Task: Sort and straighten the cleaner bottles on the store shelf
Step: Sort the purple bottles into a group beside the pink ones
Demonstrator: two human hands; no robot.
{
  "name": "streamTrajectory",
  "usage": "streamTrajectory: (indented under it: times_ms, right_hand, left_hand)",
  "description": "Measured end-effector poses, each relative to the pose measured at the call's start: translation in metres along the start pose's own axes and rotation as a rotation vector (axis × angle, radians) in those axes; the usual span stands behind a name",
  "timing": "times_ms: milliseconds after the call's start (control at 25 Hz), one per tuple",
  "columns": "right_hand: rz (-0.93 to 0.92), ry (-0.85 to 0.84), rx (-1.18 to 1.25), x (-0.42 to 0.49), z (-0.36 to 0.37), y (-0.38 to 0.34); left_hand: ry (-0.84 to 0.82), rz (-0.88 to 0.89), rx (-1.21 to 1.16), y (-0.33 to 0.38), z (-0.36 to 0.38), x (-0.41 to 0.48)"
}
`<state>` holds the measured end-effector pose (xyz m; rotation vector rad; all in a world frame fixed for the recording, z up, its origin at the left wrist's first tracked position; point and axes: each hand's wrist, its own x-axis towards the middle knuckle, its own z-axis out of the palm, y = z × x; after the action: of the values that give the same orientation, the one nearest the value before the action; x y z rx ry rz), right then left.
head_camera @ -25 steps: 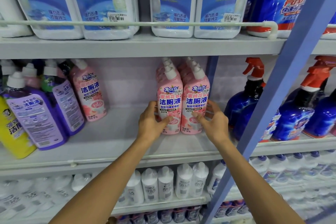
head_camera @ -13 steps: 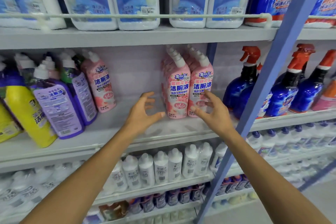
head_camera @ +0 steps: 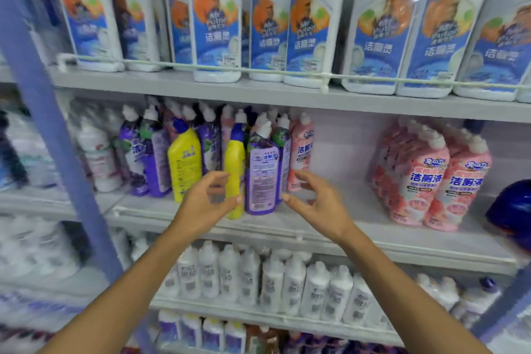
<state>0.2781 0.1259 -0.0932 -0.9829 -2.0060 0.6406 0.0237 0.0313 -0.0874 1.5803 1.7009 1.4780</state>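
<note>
Now left hand (head_camera: 201, 207), right hand (head_camera: 319, 205) off pink bottles (head_camera: 431, 178)

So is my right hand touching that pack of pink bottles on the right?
Apart. The head view shows bare shelf between the right hand and the pack of pink bottles; the hand is over by the purple bottle.

I'm in a shop aisle. Grey metal shelves (head_camera: 258, 92) rise in tiers between blue uprights (head_camera: 61, 152), each fronted by a thin rail (head_camera: 258, 70). They are packed with rows of identical white cleaner bottles (head_camera: 215, 31) and shrink-wrapped pink multipacks (head_camera: 431, 175).
</note>
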Motion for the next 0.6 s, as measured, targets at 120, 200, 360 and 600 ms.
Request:
streamTrajectory:
  times_ms: [120,200,360,600]
  right_hand:
    - [-0.033,0.009,0.014,0.028,0.018,-0.015]
    - [-0.048,0.046,0.026,0.049,0.023,-0.019]
    - [-0.039,0.118,0.021,0.085,0.026,-0.015]
    - [-0.059,0.148,-0.002,0.11,0.051,0.002]
  left_hand:
    - [0.031,-0.007,0.021,0.0,-0.026,0.011]
    - [0.037,0.016,0.051,-0.001,-0.03,0.024]
    - [0.065,0.034,0.096,0.001,-0.016,0.057]
    - [0.164,0.002,0.157,-0.019,0.023,0.089]
